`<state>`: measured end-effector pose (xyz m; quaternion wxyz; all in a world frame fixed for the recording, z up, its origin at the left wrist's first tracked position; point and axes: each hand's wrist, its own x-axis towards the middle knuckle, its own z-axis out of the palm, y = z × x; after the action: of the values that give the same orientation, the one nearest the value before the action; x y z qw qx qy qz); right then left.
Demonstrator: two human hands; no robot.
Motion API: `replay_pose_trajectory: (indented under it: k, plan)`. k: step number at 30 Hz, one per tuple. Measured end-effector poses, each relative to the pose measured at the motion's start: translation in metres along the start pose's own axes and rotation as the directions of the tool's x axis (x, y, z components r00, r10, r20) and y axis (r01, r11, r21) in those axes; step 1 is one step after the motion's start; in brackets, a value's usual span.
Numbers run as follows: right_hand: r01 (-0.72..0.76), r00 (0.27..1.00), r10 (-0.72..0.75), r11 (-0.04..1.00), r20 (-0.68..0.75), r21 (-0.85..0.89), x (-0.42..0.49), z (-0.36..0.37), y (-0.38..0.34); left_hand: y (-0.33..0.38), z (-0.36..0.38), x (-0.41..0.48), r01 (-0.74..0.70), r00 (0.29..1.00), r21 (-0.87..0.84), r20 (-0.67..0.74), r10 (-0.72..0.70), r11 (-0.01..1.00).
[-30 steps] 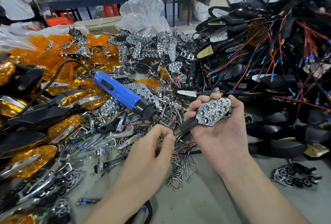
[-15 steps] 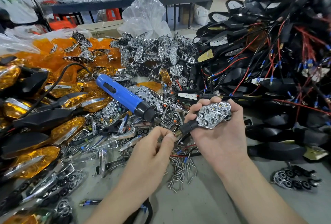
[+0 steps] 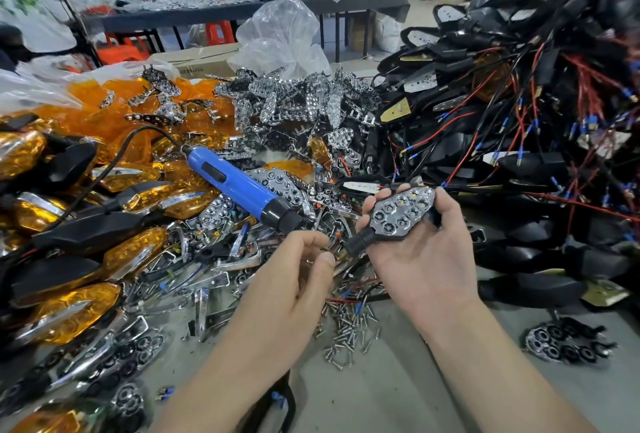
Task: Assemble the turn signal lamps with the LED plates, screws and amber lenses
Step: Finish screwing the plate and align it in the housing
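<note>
Stock at the far left shows the job is well under way: finished lamps (image 3: pixel 69 311), black bodies with amber lenses fitted, lie heaped there, and loose lenses (image 3: pixel 104 110) are piled behind them. Next to the right, the blue driver (image 3: pixel 239 186) lies unheld on a litter of chrome parts, its tip pointing toward the hands, with a mound of bare plates (image 3: pixel 277 103) behind it. The left hand (image 3: pixel 294 280) hovers just above the table (image 3: pixel 398 380), fingers curled in against the thumb close to the stalk of the lamp being built. Whether it pinches a screw cannot be told. Loose screws (image 3: pixel 346 332) are scattered just beneath and between the hands. The right hand (image 3: pixel 426 259) grasps that lamp (image 3: pixel 398 214) from below, face up, with a plate already seated in its body and no lens on it. For this unit, screwing the plate down and capping it with a lens look like the steps left. Farther right, a great tangle of wired housings (image 3: pixel 519 121) awaits plates, so much of the batch appears undone. One stray plate (image 3: pixel 554 346) lies alone near the right edge.
</note>
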<state>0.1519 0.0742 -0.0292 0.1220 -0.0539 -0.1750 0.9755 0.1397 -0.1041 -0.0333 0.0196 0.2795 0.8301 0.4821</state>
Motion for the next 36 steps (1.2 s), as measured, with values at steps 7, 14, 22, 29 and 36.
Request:
replay_pose_trajectory:
  k: [7, 14, 22, 29, 36]
  plan:
    - [-0.008, 1.000, 0.005, 0.990, -0.020, -0.142, 0.002, 0.000, 0.009, 0.020, 0.010, 0.011, -0.118, 0.993, 0.211, 0.009, 0.119, 0.970]
    - [-0.019, 1.000, 0.021, 0.989, 0.013, -0.146, 0.000, -0.005, 0.007, 0.020, 0.014, 0.007, -0.051, 0.999, 0.091, -0.013, 0.053, 0.995]
    - [0.235, 0.952, -0.300, 0.569, 0.067, -0.788, -0.002, -0.009, 0.003, 0.015, -0.006, 0.011, -0.077, 0.990, 0.322, -0.086, 0.110, 0.944]
    - [0.168, 0.984, -0.166, 0.798, 0.056, -0.579, -0.005, -0.001, 0.008, 0.014, -0.008, 0.013, -0.078, 0.994, 0.106, -0.066, 0.085, 0.991]
    - [0.082, 0.986, -0.122, 0.945, -0.110, -0.316, -0.001, 0.004, -0.007, 0.004, -0.031, 0.015, -0.025, 0.995, 0.201, 0.104, 0.004, 0.979]
